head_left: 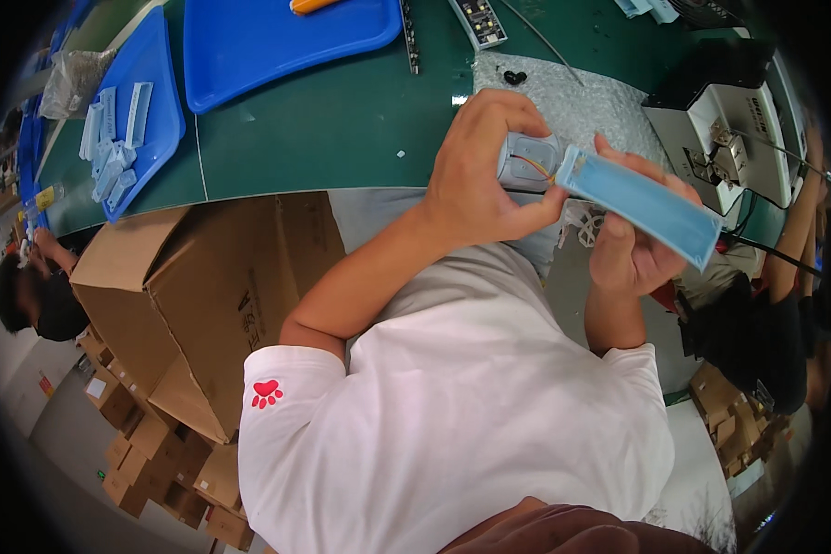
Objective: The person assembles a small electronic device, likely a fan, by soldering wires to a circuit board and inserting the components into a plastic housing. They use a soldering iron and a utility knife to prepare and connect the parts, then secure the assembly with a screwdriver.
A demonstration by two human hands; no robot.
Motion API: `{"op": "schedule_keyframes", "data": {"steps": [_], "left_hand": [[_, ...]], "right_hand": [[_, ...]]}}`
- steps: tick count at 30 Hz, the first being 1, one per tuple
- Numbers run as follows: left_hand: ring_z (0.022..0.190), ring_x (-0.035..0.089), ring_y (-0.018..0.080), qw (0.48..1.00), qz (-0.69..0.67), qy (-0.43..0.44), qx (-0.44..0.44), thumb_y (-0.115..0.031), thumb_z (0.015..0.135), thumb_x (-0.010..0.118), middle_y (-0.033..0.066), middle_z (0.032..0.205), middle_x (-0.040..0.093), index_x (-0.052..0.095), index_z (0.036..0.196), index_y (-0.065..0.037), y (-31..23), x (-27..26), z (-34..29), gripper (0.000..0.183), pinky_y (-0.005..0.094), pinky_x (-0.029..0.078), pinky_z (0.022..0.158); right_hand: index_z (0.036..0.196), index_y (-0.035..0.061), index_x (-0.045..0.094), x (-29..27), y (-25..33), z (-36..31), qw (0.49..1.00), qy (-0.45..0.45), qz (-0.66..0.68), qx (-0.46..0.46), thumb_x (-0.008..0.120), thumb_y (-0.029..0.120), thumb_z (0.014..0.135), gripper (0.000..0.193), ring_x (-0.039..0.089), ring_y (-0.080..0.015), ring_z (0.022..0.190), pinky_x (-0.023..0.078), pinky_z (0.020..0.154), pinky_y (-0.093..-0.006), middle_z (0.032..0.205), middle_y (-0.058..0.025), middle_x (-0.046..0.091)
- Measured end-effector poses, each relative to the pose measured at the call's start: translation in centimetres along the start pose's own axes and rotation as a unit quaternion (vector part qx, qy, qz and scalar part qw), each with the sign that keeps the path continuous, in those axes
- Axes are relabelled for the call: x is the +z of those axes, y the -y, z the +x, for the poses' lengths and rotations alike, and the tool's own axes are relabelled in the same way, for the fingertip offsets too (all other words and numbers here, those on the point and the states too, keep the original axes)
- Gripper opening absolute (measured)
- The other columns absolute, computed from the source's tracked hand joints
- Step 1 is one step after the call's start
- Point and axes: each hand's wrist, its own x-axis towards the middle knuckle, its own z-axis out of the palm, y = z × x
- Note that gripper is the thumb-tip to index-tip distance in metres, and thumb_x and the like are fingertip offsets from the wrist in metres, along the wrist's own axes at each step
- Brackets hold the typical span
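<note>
Over the table's near edge, my left hand [489, 171] is closed around a grey rounded plastic part [531, 152]. Thin coloured wires [533, 166] run from that part toward a long light-blue plastic housing [642, 203]. My right hand [632, 249] grips the housing along its sides, thumb below and fingers above. The housing slants down to the right, and its upper left end is beside the grey part, close to my left fingertips. Part of the grey piece is hidden behind my left fingers.
A blue tray [168, 92] at left holds several light-blue pieces [111, 152]; a larger blue tray [249, 69] lies behind. Bubble wrap [609, 115] and a white-and-black machine [711, 125] stand right. A cardboard box [222, 314] sits below the table's left edge. Other people work at both sides.
</note>
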Motion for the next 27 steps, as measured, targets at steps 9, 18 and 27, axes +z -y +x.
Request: {"op": "schedule_keyframes", "data": {"steps": [9, 18, 27], "left_hand": [[0.097, 0.067, 0.0288, 1.0, 0.019, 0.01, 0.003, -0.004, 0.071, 0.086, 0.0153, 0.109, 0.067, 0.066, 0.102, -0.004, -1.3, -2.6, 0.5, 0.037, 0.0375, 0.055, 0.085], [0.101, 0.067, 0.0246, 0.988, 0.042, -0.124, -0.084, -0.002, 0.094, 0.065, 0.0182, 0.11, 0.068, 0.065, 0.102, -0.001, -1.7, -11.0, -6.5, 0.009, 0.0367, 0.054, 0.09], [0.106, 0.063, 0.0264, 0.959, -0.073, -0.256, -0.095, -0.011, 0.106, 0.049, 0.0183, 0.112, 0.063, 0.062, 0.105, 0.001, -1.2, -14.7, -6.9, 0.018, 0.0464, 0.054, 0.099]], "right_hand": [[0.142, -0.004, 0.042, 0.0, -0.6, -0.9, 0.991, -0.058, 0.086, 0.083, 0.072, 0.011, 0.088, 0.064, 0.065, -0.0348, 0.105, 0.054, 0.099, -0.0558, 0.122, -0.0191, 0.055], [0.124, 0.0048, 0.058, 4.4, -0.8, 3.7, 0.967, 0.218, -0.114, 0.058, 0.073, -0.001, 0.08, 0.046, 0.068, -0.0294, 0.09, 0.057, 0.081, -0.039, 0.101, -0.0123, 0.064], [0.111, 0.0102, 0.061, 9.6, -3.6, 3.0, 0.923, 0.336, -0.18, 0.051, 0.077, 0.002, 0.077, 0.039, 0.068, -0.0388, 0.09, 0.054, 0.076, -0.0488, 0.096, -0.0149, 0.07]]}}
